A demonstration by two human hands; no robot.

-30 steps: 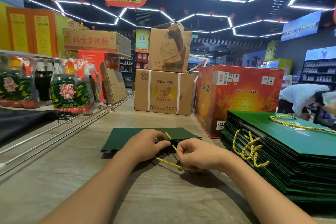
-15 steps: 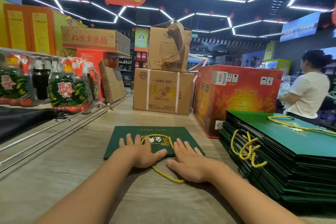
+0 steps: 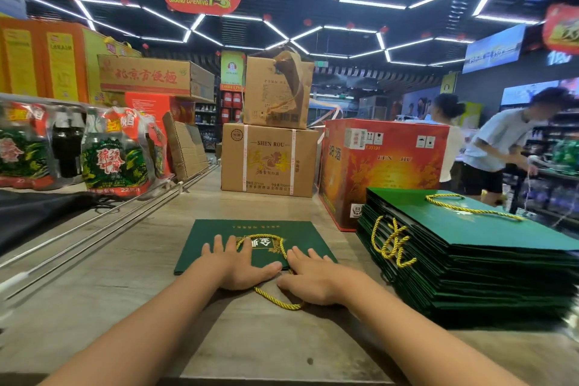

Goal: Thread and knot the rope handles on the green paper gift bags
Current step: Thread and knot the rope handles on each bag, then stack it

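Observation:
A flat green paper gift bag [image 3: 219, 235] lies on the wooden counter in front of me. One yellow rope handle [image 3: 264, 240] loops across its printed face, and a second yellow rope loop [image 3: 277, 301] hangs out over the counter below the bag's near edge. My left hand [image 3: 233, 265] presses flat on the bag's near left part, fingers straight. My right hand [image 3: 316, 276] lies flat on the near right corner, fingers spread. Neither hand holds the rope.
A tall stack of green bags [image 3: 470, 260] with yellow handles sits at the right. Behind stand a red carton [image 3: 385, 166] and brown cartons [image 3: 269, 160]. Packaged bottles [image 3: 116, 153] and metal rails [image 3: 94, 229] line the left. Two people [image 3: 501, 147] move at the far right.
A second ago both hands pinched the yellow rope over the bag's edge. They have let go and now press flat on the bag. The people at the right have shifted.

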